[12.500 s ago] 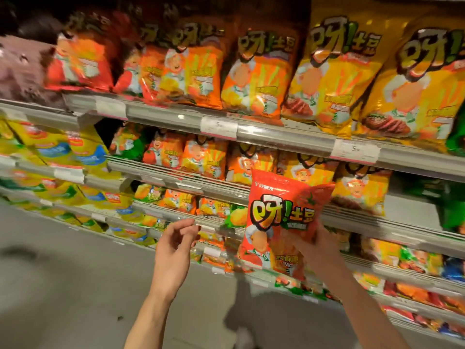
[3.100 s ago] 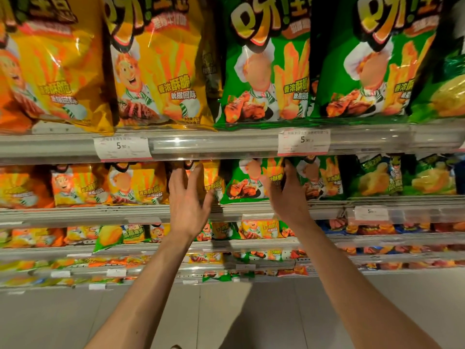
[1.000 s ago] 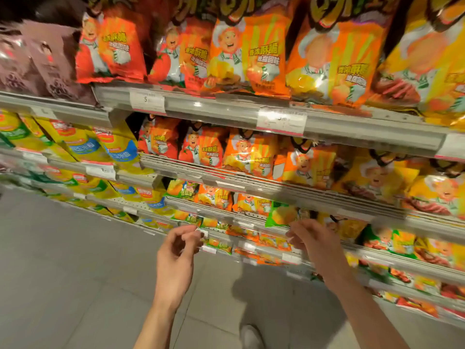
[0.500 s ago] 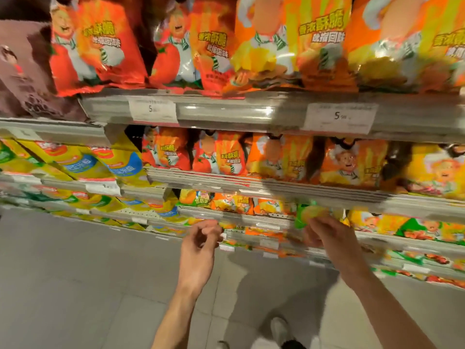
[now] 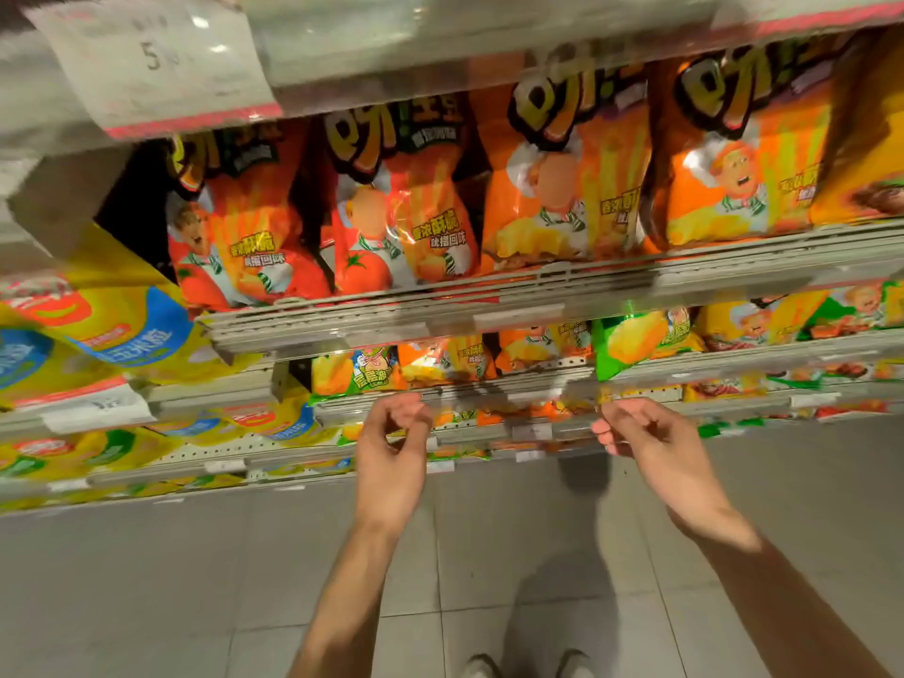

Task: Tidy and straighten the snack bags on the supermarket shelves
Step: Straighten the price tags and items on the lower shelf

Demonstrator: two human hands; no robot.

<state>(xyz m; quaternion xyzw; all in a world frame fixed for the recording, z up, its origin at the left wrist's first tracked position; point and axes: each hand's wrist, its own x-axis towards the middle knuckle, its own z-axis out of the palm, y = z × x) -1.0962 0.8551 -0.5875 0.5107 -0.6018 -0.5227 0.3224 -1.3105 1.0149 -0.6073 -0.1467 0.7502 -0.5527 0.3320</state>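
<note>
On my feed the price tag [image 5: 146, 66] clipped to the top shelf rail shows a "5"; the smaller print after it is smeared. The red tomato bag [image 5: 244, 237] carries big yellow "呀!土豆" lettering, partly cut off by the rail, and lower down "香浓酥脆" over "吮指回味". The second red bag [image 5: 406, 212] beside it repeats both lines. The orange bag [image 5: 562, 188] shows "呀!" and a partial "香浓". On the yellow-and-blue bag [image 5: 127, 335] at left I make out "金米粒". Lower tags are too small to read.
</note>
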